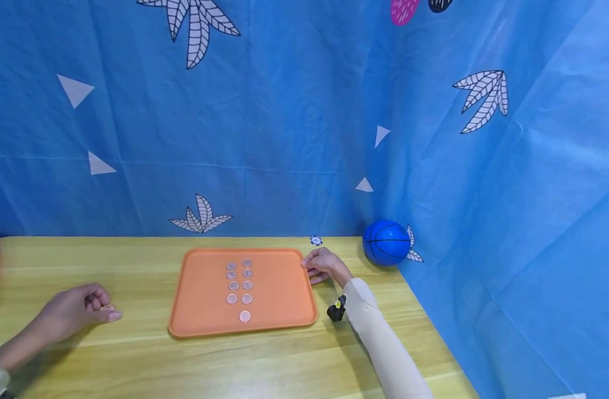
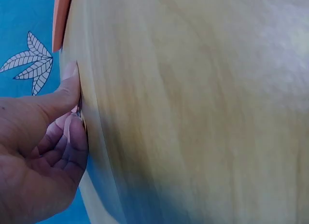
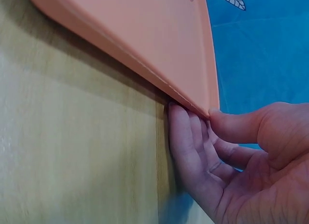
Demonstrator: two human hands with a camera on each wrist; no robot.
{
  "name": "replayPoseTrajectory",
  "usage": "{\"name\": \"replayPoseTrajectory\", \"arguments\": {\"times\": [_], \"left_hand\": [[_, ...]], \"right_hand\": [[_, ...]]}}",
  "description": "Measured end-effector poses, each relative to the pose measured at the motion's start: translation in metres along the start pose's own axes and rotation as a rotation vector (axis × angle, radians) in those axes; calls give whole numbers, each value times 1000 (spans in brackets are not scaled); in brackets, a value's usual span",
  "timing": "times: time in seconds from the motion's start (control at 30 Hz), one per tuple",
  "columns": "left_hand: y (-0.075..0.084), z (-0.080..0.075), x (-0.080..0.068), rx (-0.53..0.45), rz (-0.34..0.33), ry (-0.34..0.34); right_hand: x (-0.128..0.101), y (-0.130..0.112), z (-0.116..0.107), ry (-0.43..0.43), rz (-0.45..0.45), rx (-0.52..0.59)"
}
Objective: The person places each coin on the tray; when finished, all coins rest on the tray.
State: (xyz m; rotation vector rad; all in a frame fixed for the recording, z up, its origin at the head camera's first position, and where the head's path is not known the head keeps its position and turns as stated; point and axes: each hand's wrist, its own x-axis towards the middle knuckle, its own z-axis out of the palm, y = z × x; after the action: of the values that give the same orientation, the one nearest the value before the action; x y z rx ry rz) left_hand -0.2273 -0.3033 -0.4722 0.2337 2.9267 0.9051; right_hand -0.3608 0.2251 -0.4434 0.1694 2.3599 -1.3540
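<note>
Tray (image 1: 284,288) corner is pinched by the right hand (image 1: 324,266); coins (image 1: 239,285) may slide if it tilts. Left hand (image 1: 80,310) pinches a coin on the counter (image 1: 134,354).

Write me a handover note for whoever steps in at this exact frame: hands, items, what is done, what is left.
Left hand: rests on the table left of the tray, fingers curled; it seems to pinch something small, too unclear to name.
Right hand: grip on the orange tray at its far right corner, thumb on the rim, fingers beneath.
Done: nine coins lie on the tray, two columns of four plus one in front.
Left: a blue chip lies behind the tray; a blue ball sits in the corner.
</note>
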Motion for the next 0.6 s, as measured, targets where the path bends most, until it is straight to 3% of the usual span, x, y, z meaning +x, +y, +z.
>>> {"name": "replayPoseTrajectory", "arguments": {"times": [0.1,0.43,0.6], "left_hand": [[2,2,-2,-8,-2,14],[1,2,-6,-192,-30,62],[9,7,-4,-410,6,34]], "right_hand": [[-1,0,0,-1,0,1],[-2,-1,0,-5,-12,-3],[-3,-1,1,15,-15,-17]]}}
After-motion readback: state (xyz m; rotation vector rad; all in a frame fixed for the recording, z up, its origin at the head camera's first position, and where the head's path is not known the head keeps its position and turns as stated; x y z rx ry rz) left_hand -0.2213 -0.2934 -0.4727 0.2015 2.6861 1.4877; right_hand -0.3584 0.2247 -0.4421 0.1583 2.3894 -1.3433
